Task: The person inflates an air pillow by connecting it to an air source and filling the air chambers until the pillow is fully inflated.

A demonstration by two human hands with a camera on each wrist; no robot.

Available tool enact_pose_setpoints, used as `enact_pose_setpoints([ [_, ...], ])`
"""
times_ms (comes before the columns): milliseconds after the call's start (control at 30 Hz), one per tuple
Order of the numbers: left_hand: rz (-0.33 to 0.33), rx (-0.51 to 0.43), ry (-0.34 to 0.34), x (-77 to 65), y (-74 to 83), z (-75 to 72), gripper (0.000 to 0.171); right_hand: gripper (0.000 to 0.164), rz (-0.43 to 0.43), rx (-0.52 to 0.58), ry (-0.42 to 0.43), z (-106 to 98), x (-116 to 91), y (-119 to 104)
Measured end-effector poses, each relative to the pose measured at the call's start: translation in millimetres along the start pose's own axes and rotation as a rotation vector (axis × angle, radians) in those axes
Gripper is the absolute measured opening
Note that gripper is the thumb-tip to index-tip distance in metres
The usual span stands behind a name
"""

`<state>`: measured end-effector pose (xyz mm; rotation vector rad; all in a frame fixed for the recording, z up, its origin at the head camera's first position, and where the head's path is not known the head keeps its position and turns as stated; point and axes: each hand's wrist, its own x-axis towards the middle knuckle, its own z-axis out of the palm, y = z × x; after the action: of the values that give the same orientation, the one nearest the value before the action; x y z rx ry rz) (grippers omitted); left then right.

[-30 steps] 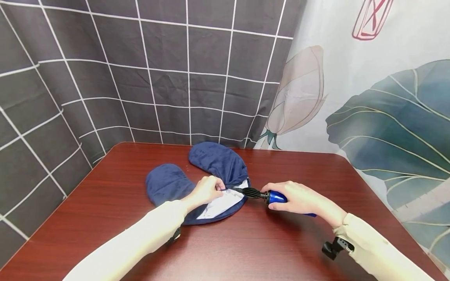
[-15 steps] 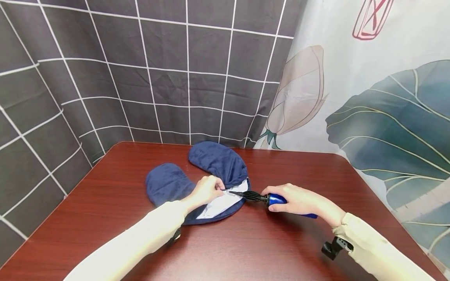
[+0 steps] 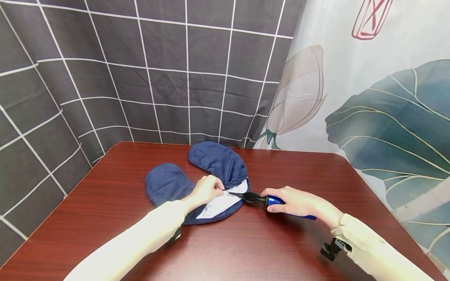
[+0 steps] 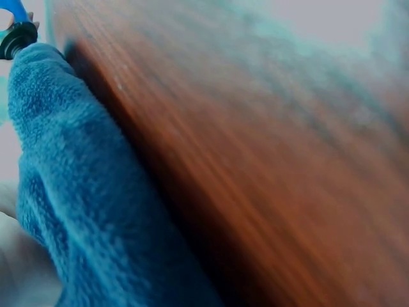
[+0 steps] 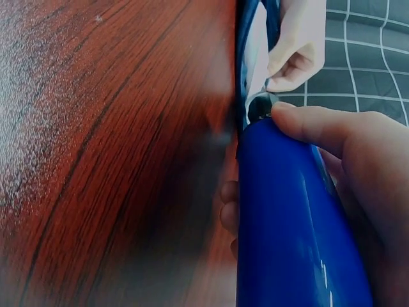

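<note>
A dark curtain [image 3: 168,47] hung behind the table [image 3: 232,251], where a navy cushion [image 3: 168,181] lay, white lining [image 3: 218,204] showing. The left hand [image 3: 205,189] pinched the cushion's edge; the right hand [image 3: 297,200] curled its fingers round a blue tool [image 3: 274,201], black tip [image 3: 250,197] at the lining.

Head, centre: left grip [image 3: 205,190] hides part of navy cushion [image 3: 168,183]; exact bit pinched is too small to tell. Right grip [image 3: 293,201] covers part of blue tool [image 3: 274,200]. Left wrist: counter [image 4: 268,160] is blurred, tool cut off upper left. Right wrist: tool cut off bottom edge.
</note>
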<state>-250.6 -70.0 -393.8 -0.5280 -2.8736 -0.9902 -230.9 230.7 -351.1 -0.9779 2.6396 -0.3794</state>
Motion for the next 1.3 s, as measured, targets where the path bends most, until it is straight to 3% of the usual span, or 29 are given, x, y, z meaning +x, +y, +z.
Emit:
enact_pose_setpoints([
  [333, -0.005, -0.01, 0.004, 0.0, -0.2, 0.3, 0.004, 0.037, 0.018, -0.041, 0.009, 1, 4, -6],
  [933, -0.022, -0.027, 0.017, -1.7, 0.1, 0.1, 0.006, 0.034, 0.032, -0.213, 0.104, 9, 8, -18],
  [1300, -0.039, -0.038, 0.012, 1.2, -2.7, -3.7, 0.006, 0.032, -0.041, -0.322, 0.197, 20, 12, -17],
])
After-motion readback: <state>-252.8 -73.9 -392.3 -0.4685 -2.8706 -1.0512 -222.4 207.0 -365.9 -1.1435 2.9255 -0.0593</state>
